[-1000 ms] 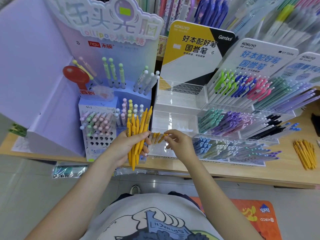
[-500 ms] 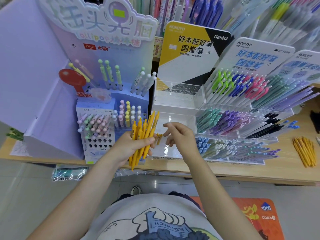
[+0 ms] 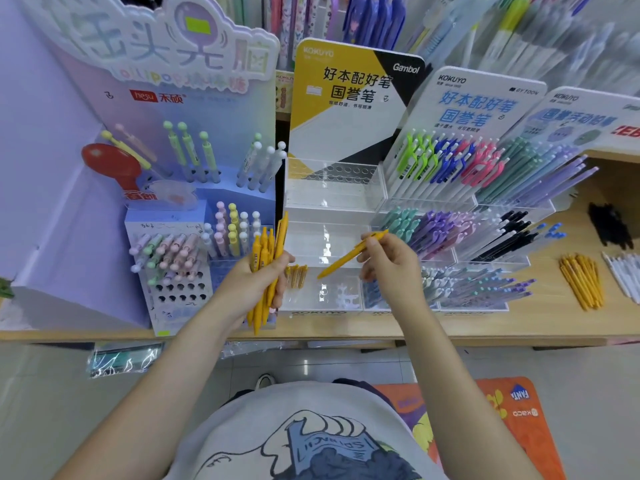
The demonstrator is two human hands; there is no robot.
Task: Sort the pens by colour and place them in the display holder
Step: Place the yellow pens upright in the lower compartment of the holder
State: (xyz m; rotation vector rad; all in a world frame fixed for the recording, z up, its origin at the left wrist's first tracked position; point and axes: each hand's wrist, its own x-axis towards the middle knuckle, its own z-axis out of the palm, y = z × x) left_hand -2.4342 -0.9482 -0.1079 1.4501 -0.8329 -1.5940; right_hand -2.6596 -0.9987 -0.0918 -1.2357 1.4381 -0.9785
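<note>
My left hand point(image 3: 249, 285) grips a bundle of yellow pens point(image 3: 268, 258), held upright in front of the clear acrylic display holder point(image 3: 332, 202). My right hand point(image 3: 391, 261) pinches a single yellow pen point(image 3: 349, 256) by its upper end, tilted with the tip pointing down-left over the holder's front compartment. A few yellow pens point(image 3: 296, 275) stand in that front-left compartment. The holder's upper tiers are bare, with a row of holes at the back.
To the right stand tiers of green, blue, pink, purple and black pens point(image 3: 450, 161). Loose yellow pens point(image 3: 581, 282) and white pens point(image 3: 627, 278) lie on the wooden counter point(image 3: 554, 323) at far right. A purple lollipop-pen stand point(image 3: 194, 216) sits left.
My right hand came away from the front compartment, reached to the bundle and drew out one yellow pen, which it now holds to the right. The left hand stayed roughly in place.
</note>
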